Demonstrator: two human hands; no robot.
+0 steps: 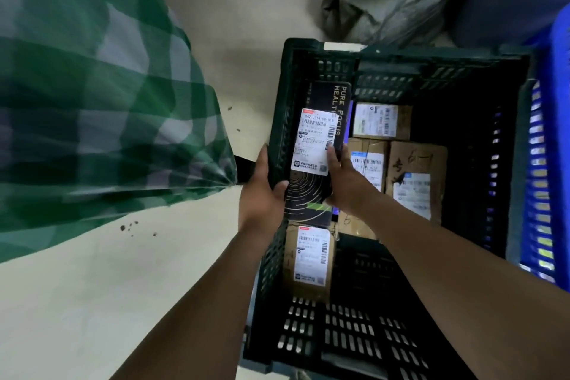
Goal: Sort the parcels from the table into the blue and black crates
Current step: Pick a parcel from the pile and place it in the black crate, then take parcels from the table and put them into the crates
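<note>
Parcel sorting spot, back-room or warehouse type. Bare pale concrete floor, dirt specks on it. Black slotted plastic crate on the floor, cardboard parcels inside with barcode shipping labels. Blue slotted crate touching its right side. Grey-green sack slumped on the floor behind. Green checked cloth hanging at left.

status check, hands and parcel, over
Holding black parcel, left hand and right hand both gripping. Parcel at black crate left wall, not released. Below it, cardboard parcels.
</note>
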